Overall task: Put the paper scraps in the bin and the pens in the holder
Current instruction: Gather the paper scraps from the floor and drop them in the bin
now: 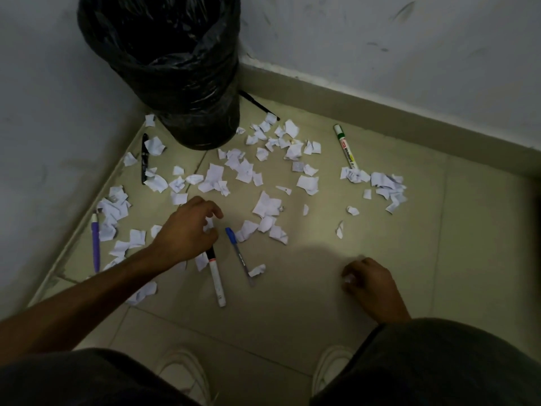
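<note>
White shoes, then green "Whiteboard" marker

The left arm is stretched forward, the left grip held palm down with fingers curled; a pinch cannot be confirmed. The right grip is held low, curled round a paper scrap.

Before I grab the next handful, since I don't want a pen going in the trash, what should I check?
1. Bin open at the top, black liner in place: ok.
2. Left hand gripping only paper, not the black-capped marker right by it: cannot tell.
3. Right hand holds a paper scrap: ok.
4. Blue pen free of paper: not ok, a crumpled scrap lies against its lower end.
5. Pen holder in view: not ok.
</note>
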`<state>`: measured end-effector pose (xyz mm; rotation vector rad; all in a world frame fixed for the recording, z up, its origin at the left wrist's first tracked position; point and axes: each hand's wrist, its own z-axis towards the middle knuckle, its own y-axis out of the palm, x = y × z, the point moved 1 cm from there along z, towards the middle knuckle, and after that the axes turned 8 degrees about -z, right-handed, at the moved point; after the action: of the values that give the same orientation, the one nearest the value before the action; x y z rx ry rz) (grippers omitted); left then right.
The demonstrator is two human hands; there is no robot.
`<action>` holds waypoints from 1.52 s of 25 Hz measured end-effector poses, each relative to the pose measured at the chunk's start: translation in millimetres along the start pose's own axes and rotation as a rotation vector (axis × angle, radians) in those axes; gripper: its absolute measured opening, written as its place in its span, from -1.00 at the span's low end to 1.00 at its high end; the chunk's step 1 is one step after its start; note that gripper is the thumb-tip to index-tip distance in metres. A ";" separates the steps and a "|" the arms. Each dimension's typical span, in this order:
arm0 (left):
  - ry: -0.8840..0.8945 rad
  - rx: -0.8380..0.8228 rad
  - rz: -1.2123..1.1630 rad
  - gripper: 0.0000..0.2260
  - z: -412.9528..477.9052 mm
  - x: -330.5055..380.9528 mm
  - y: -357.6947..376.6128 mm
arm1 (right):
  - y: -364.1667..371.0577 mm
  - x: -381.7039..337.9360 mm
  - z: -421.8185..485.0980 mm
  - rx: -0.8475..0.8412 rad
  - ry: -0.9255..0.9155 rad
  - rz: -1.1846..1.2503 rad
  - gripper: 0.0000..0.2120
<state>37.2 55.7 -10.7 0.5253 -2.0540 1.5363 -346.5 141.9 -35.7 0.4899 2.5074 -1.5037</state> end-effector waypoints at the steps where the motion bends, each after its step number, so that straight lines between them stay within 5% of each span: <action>1: -0.004 -0.002 -0.008 -0.66 1.0 1.6 0.1 | -1.5 -8.7 11.3 0.036 -0.039 0.043 -0.81; 4: -0.009 0.007 -0.012 -0.69 5.3 9.8 -3.7 | -17.9 -38.3 48.0 0.111 -0.087 0.151 -0.64; 7: 0.013 0.044 -0.012 -0.71 3.4 11.8 -11.5 | -46.9 -36.0 78.0 0.243 0.061 0.047 -0.24; 9: 0.000 0.044 -0.010 -0.71 0.9 12.1 -13.2 | -49.8 -27.5 89.5 0.173 0.124 -0.027 -0.14; 13: -0.016 0.012 -0.029 -0.73 8.0 20.9 -7.0 | -30.3 -37.5 99.7 0.041 -0.132 0.151 -0.38; 15: 0.020 0.027 -0.034 -0.73 10.8 24.2 -8.3 | -48.3 -25.5 114.9 0.262 -0.128 0.195 -0.53; 17: 0.030 0.040 -0.037 -0.73 11.9 23.2 -11.9 | -83.3 4.6 136.5 0.479 0.081 0.150 -0.46; 20: 0.007 0.025 -0.040 -0.73 14.1 21.8 -13.3 | -100.9 33.6 151.6 0.275 0.339 0.054 -0.41; 27: -0.001 0.005 -0.092 -0.73 7.4 23.1 -9.5 | -43.5 -27.2 111.1 0.159 -0.040 0.067 -0.39; 32: 0.004 0.035 -0.074 -0.72 4.9 14.5 -18.1 | -77.0 -32.1 142.1 0.328 -0.002 -0.018 -0.49; 38: -0.032 0.028 -0.085 -0.72 -1.7 11.0 -19.0 | -43.6 -55.9 133.6 0.132 -0.182 -0.179 -0.48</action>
<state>40.0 52.0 10.8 0.6437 -2.0093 1.5185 -312.9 -5.2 -45.6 0.1402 2.3756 -1.7012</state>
